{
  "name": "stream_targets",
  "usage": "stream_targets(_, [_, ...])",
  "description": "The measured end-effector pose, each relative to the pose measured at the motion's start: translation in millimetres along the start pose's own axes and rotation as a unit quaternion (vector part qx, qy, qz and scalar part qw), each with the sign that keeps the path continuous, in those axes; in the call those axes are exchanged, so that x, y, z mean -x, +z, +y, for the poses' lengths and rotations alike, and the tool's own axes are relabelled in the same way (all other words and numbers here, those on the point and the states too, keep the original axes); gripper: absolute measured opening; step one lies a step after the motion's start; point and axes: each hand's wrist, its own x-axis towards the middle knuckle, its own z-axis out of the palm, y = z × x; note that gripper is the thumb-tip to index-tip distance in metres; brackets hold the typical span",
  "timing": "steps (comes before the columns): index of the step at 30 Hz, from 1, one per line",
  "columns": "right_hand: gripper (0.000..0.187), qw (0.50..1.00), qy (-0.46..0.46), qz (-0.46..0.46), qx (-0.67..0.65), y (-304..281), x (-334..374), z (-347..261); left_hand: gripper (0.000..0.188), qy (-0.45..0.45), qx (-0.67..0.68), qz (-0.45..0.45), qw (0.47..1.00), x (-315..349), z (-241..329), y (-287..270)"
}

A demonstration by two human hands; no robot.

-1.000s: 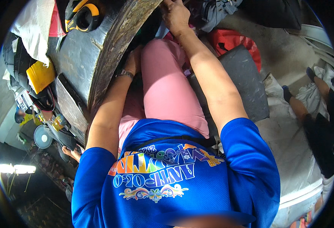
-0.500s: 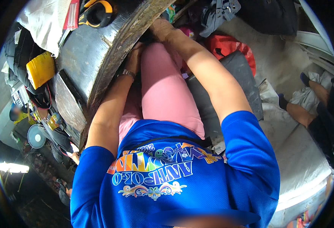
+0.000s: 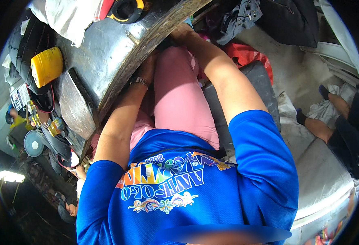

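Note:
My left hand [image 3: 149,67], with a metal-banded watch [image 3: 140,81] at the wrist, reaches beneath the worn edge of a dark table [image 3: 106,53]. Its fingers are lost in shadow beside my pink-clad leg [image 3: 179,90]. Farther forward, my right hand [image 3: 182,33] is also at the underside of the table edge, over the knee. Its fingers are hidden too, and whatever either hand touches does not show. A small light-blue patch [image 3: 188,22] of something appears just past the right hand.
On the table lie a white cloth [image 3: 71,18] and a black-and-orange looped handle [image 3: 126,10]. A yellow container [image 3: 46,66] stands at the left. To the right are a red bag [image 3: 251,59], a dark padded seat [image 3: 253,87], grey fabric [image 3: 241,20] and another person's legs [image 3: 316,126].
The view has shifted slightly, so the table and the things on it sit a little differently. Both hands stay under the table edge, the right one slightly farther right in the picture.

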Motion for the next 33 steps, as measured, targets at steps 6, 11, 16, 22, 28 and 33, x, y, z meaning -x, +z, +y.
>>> stream_targets(6, [0.02, 0.982, -0.077, 0.171, 0.007, 1, -9, 17, 0.041, -0.112, 0.101, 0.018, 0.988, 2, 9, 3])
stream_targets(11, [0.018, 0.976, -0.084, 0.185, 0.074, -4, -11, 14, 0.041, -0.097, 0.096, 0.006, 0.991, 2, -8, 10])
stream_targets(16, [0.019, 0.961, -0.06, 0.265, 0.047, -22, -1, -15, 0.03, -0.022, -0.036, 0.081, 0.996, 7, -45, 25])
stream_targets(22, [0.024, 0.961, -0.043, 0.272, -0.023, -69, 41, -31, 0.034, -0.024, -0.133, 0.163, 0.977, 21, -78, 25])
stream_targets(28, [0.026, 0.956, 0.002, 0.276, -0.104, -80, 64, -62, 0.041, -0.13, 0.295, 0.161, 0.933, 32, -69, 22])
stream_targets(33, [0.023, 0.975, 0.011, 0.205, -0.083, -88, 63, -77, 0.035, -0.19, 0.818, 0.192, 0.508, 3, -60, 31])
